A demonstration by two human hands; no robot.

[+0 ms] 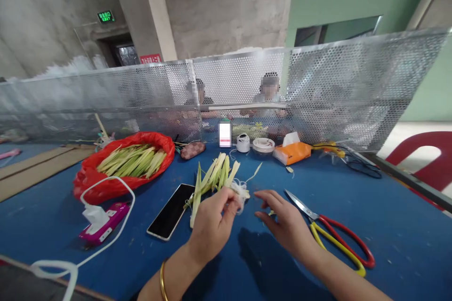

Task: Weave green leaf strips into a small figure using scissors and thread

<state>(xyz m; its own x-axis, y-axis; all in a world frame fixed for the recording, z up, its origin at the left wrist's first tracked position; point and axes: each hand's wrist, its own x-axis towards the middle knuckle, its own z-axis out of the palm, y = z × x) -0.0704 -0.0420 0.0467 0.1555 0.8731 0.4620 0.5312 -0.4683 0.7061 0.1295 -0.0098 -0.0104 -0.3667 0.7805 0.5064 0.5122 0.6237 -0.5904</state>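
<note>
My left hand (213, 216) is closed in a pinch above the blue table. At its fingertips sits a small tangle of white thread (241, 192), with a pale bit of leaf beside it; the fingers partly hide it. Just right of it is my right hand (282, 218), its thumb and fingers apart and nothing visible between them. Behind my left hand lie loose pale green leaf strips (215, 174). Scissors (318, 218) with one red and one yellow handle lie open to the right of my right hand.
A phone (171, 211), a purple power strip (106, 223) with a white cable and a red bag (84, 178) of leaf strips lie left. Toward the perforated metal screen (243, 75) stand a thread spool (243, 143), a white bowl (263, 145) and an orange tissue pack (293, 153). People sit beyond.
</note>
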